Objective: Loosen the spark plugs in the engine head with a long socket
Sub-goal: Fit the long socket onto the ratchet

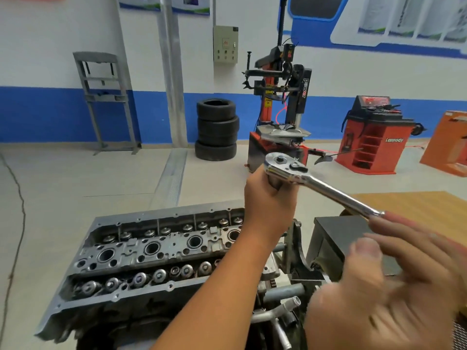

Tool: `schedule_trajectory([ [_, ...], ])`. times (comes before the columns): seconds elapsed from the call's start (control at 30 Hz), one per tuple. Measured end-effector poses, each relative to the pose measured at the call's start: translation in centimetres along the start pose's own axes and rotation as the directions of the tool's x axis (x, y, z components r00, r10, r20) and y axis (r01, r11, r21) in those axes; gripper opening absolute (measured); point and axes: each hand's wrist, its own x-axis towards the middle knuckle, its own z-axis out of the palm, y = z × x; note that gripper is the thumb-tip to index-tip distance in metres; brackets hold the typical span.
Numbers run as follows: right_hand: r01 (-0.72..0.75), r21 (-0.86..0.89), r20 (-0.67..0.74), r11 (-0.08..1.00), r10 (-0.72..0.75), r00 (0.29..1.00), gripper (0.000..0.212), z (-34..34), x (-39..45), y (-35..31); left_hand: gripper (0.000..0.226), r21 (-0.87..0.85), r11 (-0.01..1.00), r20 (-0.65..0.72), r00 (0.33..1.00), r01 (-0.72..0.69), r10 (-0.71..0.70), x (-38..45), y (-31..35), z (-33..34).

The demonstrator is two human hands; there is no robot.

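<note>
Ratchet wrench (303, 179), chrome and polished, is held raised above the engine head (141, 251) in a workshop. Its head end is clenched from below in the left hand (269, 195), whose fingers are curled round what is taken to be the long socket beneath the drive, though the socket itself is hidden by the grip. The right hand (394, 269), blurred and close to the camera, is spread with straight fingers; its fingertips appear to touch the far end of the handle, and nothing is grasped by it. The engine head is seen lower left, bare of its cover, with a row of deep round spark plug wells (151, 248) down the middle between two lines of valve springs; the plugs themselves cannot be made out inside.

The wrench is judged rigid, fairly heavy and slick. Steadying is best done at the socket, and turning force applied at the handle's end, where leverage is greatest. The plugs are thought breakable if the socket is tilted in the well.

Stacked tyres (217, 130) and a tyre changer (280, 102) are seen behind.
</note>
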Motion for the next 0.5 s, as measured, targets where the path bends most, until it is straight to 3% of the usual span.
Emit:
schedule_trajectory([
  [0.07,-0.080,0.118,0.069,0.990,0.072,0.995,0.005,1.4,-0.7,-0.8,0.038,0.019,1.000,-0.041,0.999,-0.007,0.008,0.0,0.2,0.0],
  [0.1,-0.198,0.144,0.169,0.970,0.172,0.970,0.009,2.0,-0.8,-0.9,0.043,0.015,1.000,-0.057,0.998,-0.003,0.004,-0.1,0.2,-0.1],
  [0.13,-0.385,0.119,0.284,0.915,0.340,0.896,0.017,2.5,-0.7,-1.0,0.043,0.000,1.000,-0.066,0.998,0.005,-0.005,-0.3,0.4,-0.2],
  [0.17,-0.586,0.076,0.364,0.807,0.525,0.769,0.030,2.9,-0.2,-0.9,0.036,-0.017,1.000,-0.066,0.998,0.009,-0.010,-0.5,0.4,-0.3],
  [0.23,-0.825,0.078,0.428,0.560,0.729,0.535,0.064,3.7,1.3,-0.4,0.016,-0.047,0.999,-0.043,0.999,0.001,-0.003,-1.2,0.6,-0.2],
  [0.3,-0.878,0.266,0.525,0.398,0.704,0.479,0.075,4.9,2.6,0.0,0.006,-0.097,0.995,-0.003,1.000,-0.031,0.030,-2.1,0.7,-0.3],
  [0.37,-0.896,0.408,0.630,0.174,0.657,0.414,0.060,6.4,3.7,0.7,0.007,-0.159,0.986,0.042,0.997,-0.050,0.058,-2.7,0.7,-0.8],
  [0.43,-0.957,0.287,0.729,-0.053,0.660,0.182,0.043,8.1,5.7,1.9,0.025,-0.170,0.983,0.113,0.990,-0.062,0.082,-3.2,0.6,-1.3],
  [0.5,-0.988,0.038,0.792,-0.147,0.607,-0.060,0.031,9.8,8.1,2.5,0.040,-0.103,0.993,0.182,0.980,-0.059,0.077,-3.2,0.5,-1.6],
])
